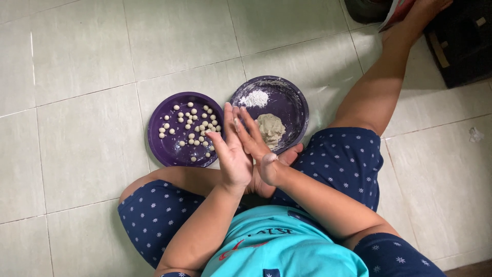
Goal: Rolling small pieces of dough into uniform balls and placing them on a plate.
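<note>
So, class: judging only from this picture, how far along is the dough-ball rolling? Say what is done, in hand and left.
Done: many small dough balls lie in the left purple plate. In hand: the left hand and right hand are pressed palm to palm; whatever is between them is hidden. Left: a lump of dough and a flour pile sit in the right purple plate.

One possible package noted: a flat red and white packet (395,11) at the top edge, right of centre, cut off by the frame. It is seen tilted, lying against a bare foot (417,15) on the tiled floor (87,46). Whether it is a packet or a printed sheet cannot be told. One small dark blue tag (271,273) is recorded on the turquoise shirt (292,256), bottom edge. No signs or screens observed.
</note>
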